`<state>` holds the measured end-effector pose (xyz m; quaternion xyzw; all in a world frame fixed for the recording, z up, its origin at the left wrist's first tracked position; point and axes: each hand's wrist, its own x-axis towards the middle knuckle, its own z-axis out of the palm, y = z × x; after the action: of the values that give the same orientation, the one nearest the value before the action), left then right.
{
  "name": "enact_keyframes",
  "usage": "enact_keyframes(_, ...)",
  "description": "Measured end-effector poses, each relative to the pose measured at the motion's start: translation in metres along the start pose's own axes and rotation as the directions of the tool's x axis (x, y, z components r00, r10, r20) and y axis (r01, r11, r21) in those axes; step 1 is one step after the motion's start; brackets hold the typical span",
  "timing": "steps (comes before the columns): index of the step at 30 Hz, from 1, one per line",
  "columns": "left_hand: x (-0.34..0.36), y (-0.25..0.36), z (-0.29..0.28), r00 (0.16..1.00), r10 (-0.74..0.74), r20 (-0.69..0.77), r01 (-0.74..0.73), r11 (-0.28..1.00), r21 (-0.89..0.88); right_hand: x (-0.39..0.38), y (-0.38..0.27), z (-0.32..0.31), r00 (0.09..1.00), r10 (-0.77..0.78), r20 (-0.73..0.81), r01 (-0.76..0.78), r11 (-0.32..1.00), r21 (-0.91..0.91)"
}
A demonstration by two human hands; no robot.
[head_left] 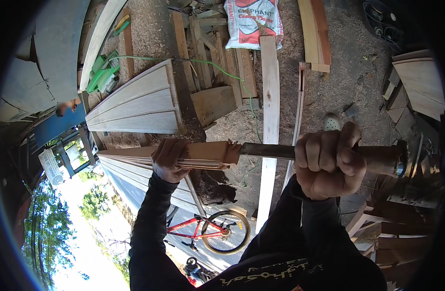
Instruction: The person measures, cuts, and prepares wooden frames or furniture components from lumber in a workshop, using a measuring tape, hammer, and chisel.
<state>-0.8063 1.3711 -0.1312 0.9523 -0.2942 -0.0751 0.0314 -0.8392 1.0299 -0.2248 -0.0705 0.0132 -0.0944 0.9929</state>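
My left hand point(168, 159) is wrapped round a long reddish-brown wooden piece point(205, 151), a little back from its end. Grooves or layered edges run along its near side, and splintered wood stands up at its right end. In my right fist point(329, 165) is a chisel point(266, 151) with a long flat metal blade and a thick wooden handle with a metal ring at the butt. The chisel lies level, pointing left, and its blade tip meets the splintered end of the wood. My right fingers cover the part where blade and handle join.
Pale grooved boards point(140, 104) lie stacked at left beside a green power tool point(103, 72) with a green cord. A long pale plank point(270, 97) runs past a white-and-red sack point(254, 24). Offcuts point(213, 48) and wood shavings cover the ground. A red bicycle point(203, 228) stands lower left.
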Motion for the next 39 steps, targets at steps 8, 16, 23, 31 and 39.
enact_keyframes(8, 0.003, 0.003, 0.002, 1.000, -0.003, -0.007, 0.003, 1.000, -0.002, -0.003, -0.004, 0.007, 0.998, 0.023, 0.060, -0.023, 1.000, -0.001)
enact_keyframes(16, 0.002, 0.002, 0.001, 1.000, -0.022, -0.011, 0.022, 1.000, 0.007, -0.001, 0.013, 0.020, 0.998, -0.042, 0.046, 0.039, 0.998, 0.049)
enact_keyframes(23, 0.006, 0.007, 0.001, 1.000, 0.012, -0.014, -0.012, 1.000, 0.004, -0.001, 0.013, 0.013, 1.000, -0.027, -0.004, 0.027, 0.998, 0.054)
enact_keyframes(31, -0.001, 0.001, 0.002, 1.000, -0.007, 0.011, 0.007, 1.000, 0.005, 0.005, 0.010, 0.009, 0.995, -0.088, 0.041, 0.086, 0.995, 0.051)
enact_keyframes(39, 0.000, 0.003, -0.002, 1.000, 0.022, 0.016, -0.022, 1.000, -0.005, 0.010, 0.017, 0.003, 0.997, 0.065, 0.052, -0.069, 0.994, 0.081)
